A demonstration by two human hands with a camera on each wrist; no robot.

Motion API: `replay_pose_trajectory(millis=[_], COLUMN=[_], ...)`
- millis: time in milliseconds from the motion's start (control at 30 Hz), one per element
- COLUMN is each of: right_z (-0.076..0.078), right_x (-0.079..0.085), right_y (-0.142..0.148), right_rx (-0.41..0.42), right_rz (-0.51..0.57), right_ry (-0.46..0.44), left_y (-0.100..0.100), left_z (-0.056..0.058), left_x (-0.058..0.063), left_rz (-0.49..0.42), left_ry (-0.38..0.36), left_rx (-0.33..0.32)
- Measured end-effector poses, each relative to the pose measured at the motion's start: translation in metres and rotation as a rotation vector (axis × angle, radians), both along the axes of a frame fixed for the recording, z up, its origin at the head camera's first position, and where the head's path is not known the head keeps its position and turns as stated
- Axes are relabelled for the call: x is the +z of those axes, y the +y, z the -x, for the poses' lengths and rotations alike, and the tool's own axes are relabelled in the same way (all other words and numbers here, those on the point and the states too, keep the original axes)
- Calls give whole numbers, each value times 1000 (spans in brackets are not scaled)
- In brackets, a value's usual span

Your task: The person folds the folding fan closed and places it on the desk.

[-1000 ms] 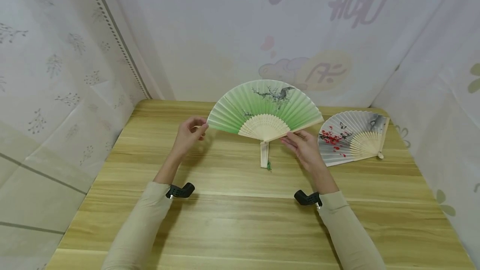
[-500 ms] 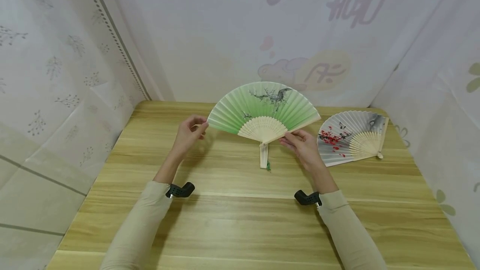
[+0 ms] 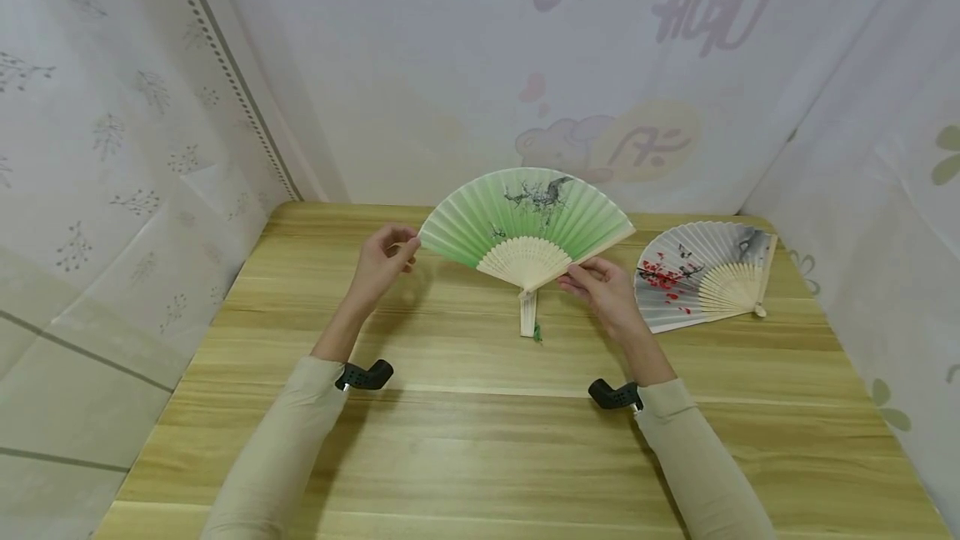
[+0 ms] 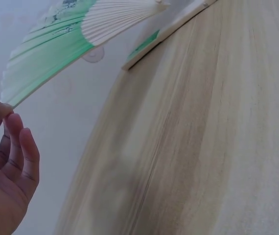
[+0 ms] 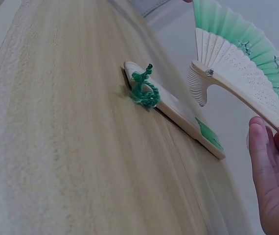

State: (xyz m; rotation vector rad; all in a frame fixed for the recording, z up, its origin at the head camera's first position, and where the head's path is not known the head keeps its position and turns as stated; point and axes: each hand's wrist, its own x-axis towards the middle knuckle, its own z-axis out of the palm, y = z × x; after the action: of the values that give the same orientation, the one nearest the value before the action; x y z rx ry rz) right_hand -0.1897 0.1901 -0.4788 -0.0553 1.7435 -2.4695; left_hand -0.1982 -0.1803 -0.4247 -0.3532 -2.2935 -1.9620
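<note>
A green folding fan [image 3: 465, 219] with a dark blossom-branch print is spread and held up over the table. My left hand [image 3: 382, 261] pinches its left corner between thumb and index finger; the other fingers curl loosely in the left wrist view. With thumb and fingertips, my right hand [image 3: 609, 297] grips the pale outer rib on the right side. Beneath lies a folded fan [image 5: 176, 110] with a green cord tassel [image 5: 145, 89] at its handle end. In the head view the spread fan hides most of it, so only its pale ribbed end shows.
A grey folding fan [image 3: 663, 307] with red blossoms lies spread on the wooden table [image 3: 465, 457] to the right of my right hand. White printed curtains [image 3: 420, 65] hang behind and on both sides. A black camera [image 3: 367, 375] sits on each wrist.
The green fan has narrowed a little: its right edge has come left and its top lower. My left hand has shifted slightly right and up, still pinching the corner.
</note>
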Motion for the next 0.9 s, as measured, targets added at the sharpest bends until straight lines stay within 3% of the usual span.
replay_pose_trajectory(millis=[133, 900], right_z=[1, 3], right_x=[2, 8], right_y=[-1, -8], right_rx=[-1, 18], right_rz=[-32, -152], right_ry=[1, 34], left_y=[3, 16], left_z=[-4, 3], left_x=[10, 21], left_rz=[-8, -18], left_ry=[-17, -3], left_rx=[-9, -17])
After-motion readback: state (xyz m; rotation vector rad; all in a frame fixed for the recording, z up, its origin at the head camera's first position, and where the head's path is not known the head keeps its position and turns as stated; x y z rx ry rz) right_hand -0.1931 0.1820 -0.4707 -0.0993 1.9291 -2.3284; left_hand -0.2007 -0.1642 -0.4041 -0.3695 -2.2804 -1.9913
